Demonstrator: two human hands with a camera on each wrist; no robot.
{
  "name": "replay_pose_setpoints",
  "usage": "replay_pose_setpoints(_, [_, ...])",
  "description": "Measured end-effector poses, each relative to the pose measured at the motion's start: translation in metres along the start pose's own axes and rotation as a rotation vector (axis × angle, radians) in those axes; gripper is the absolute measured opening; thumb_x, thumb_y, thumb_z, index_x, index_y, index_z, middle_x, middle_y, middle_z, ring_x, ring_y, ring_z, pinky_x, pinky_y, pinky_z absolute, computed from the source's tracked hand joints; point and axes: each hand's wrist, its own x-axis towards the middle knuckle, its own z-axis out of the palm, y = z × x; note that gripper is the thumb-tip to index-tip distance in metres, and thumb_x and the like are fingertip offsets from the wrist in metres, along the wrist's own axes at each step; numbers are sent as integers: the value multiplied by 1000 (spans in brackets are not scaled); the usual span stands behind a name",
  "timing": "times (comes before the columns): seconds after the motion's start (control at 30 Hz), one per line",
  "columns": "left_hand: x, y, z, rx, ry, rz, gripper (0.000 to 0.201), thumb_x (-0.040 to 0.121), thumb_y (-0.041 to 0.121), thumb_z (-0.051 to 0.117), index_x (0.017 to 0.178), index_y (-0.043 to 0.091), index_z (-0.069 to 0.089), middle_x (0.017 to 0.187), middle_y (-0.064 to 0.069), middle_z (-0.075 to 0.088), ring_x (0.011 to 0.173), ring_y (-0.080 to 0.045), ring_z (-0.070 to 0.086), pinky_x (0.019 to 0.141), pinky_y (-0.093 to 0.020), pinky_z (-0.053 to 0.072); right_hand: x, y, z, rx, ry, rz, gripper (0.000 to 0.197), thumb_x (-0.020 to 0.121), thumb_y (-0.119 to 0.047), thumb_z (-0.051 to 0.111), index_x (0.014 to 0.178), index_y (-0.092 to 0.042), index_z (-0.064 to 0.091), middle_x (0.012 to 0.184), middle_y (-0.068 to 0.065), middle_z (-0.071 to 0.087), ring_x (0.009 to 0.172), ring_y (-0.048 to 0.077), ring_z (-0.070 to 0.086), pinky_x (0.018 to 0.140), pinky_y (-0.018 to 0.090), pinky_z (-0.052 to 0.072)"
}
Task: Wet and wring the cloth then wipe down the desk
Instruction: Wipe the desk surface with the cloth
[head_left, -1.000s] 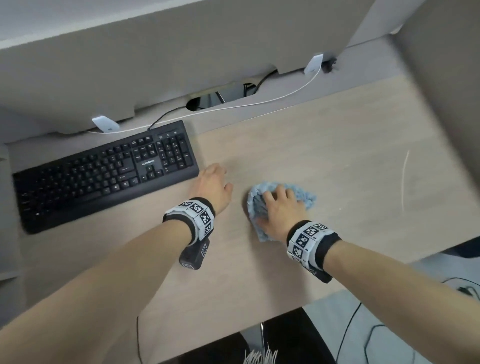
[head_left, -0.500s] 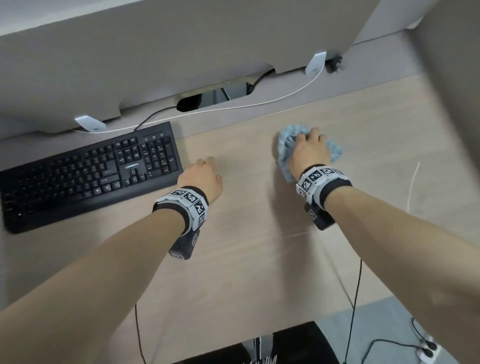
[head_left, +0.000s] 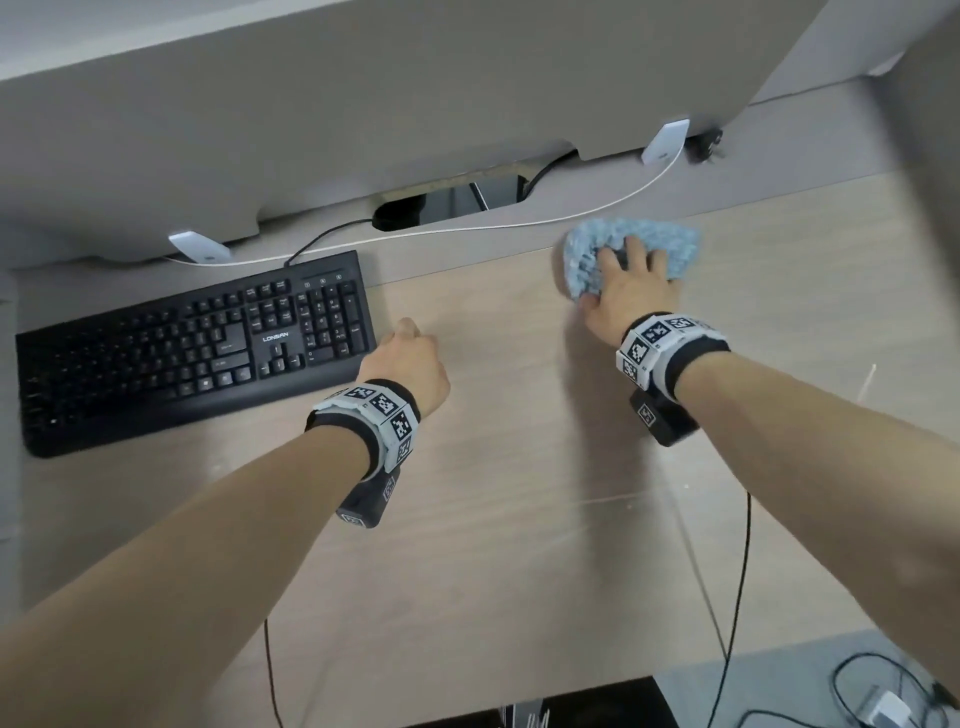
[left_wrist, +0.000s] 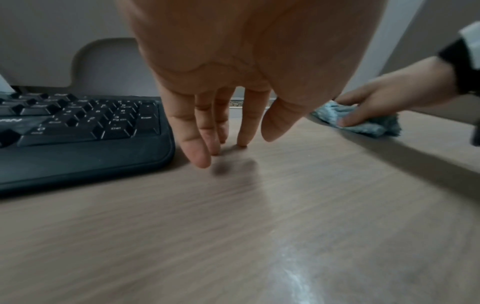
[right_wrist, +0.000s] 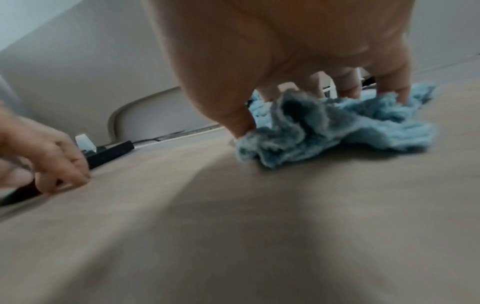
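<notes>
"LONSAN", seemingly, on keyboard (head_left: 197, 343)

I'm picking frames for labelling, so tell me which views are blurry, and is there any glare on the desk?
Head view: mostly sharp, keyboard legible, slight smear at the right edge. Left wrist view: desk streaked with blur, pale glare stripe at the bottom, soft shadow under the left hand. Right wrist view: blurriest; the cloth and right hand are soft.

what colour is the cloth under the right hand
Light blue cloth, clearest in the right wrist view.
</notes>
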Motion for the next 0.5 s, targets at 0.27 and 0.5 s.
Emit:
replay_pose_setpoints(0.27, [-2,-5,13,-21,38,19,45,83,11,50,127,16,58,150,-2,32,134,-29,30,94,-47,45,-28,-98,31,-87,-30,-473,63,91,-33,49,150,-22,28,160,7,15,145,38,12,114,60,19])
replay_pose_setpoints(0.5, [9,-1,6,-119,75,-31,37,81,8,47,117,9,57,128,-7,43,119,-30,41,90,-48,47,-16,37,19,-18,101,-153,59,92,-49,42,143,-21,37,156,8,27,141,39,24,108,59,30])
